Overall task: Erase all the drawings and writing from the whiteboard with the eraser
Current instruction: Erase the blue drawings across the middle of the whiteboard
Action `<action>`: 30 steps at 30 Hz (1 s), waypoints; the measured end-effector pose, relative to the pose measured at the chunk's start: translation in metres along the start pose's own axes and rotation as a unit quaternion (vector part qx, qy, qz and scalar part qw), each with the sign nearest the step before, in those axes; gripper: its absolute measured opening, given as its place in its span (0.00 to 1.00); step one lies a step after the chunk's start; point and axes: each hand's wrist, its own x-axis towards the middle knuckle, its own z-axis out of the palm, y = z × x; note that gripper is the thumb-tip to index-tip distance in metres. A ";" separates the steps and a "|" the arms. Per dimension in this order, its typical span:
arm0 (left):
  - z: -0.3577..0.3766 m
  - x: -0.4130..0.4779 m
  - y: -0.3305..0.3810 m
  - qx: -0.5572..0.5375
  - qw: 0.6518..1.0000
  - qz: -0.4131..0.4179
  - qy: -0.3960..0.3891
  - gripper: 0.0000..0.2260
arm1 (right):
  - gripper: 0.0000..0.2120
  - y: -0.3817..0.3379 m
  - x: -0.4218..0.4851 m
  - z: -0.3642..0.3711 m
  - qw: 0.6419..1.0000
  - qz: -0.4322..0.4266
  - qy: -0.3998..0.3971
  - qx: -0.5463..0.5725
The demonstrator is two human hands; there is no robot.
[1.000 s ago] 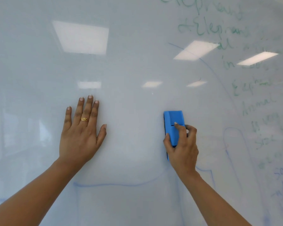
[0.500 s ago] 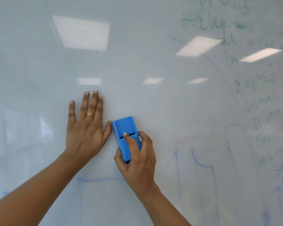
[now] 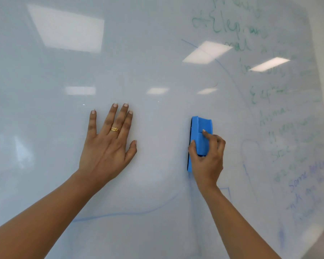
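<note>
Eraser, blue, stands upright against the whiteboard right of its middle, our right hand curled around it; our left hand presses flat, fingers spread.

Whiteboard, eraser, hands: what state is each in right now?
Whiteboard: partly wiped; green writing and blue lines remain.
Blue eraser: upright against the whiteboard, gripped.
Right hand: grips the eraser.
Left hand: flat on the whiteboard, fingers spread, wearing gold ring.
</note>
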 end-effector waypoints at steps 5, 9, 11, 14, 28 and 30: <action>0.000 -0.001 0.001 0.001 1.000 0.001 0.004 0.29 | 0.20 0.044 0.029 -0.018 0.996 0.091 0.015 -0.021; 0.001 0.000 0.002 0.001 1.000 -0.001 0.003 0.29 | 0.19 0.045 0.030 -0.015 0.992 0.122 0.024 -0.007; 0.001 0.001 0.002 0.003 1.000 -0.002 -0.001 0.29 | 0.19 0.037 0.025 -0.012 0.993 0.120 0.024 0.001; 0.000 0.001 0.002 0.006 1.000 -0.008 -0.006 0.29 | 0.19 0.016 0.012 -0.002 0.998 0.051 0.011 0.023; 0.007 0.066 0.036 0.005 0.997 -0.070 0.018 0.30 | 0.20 0.004 0.089 0.015 0.986 -0.106 -0.058 0.112; 0.008 0.076 0.038 0.011 0.997 -0.078 0.019 0.31 | 0.20 0.027 0.113 0.007 0.993 -0.036 -0.033 0.104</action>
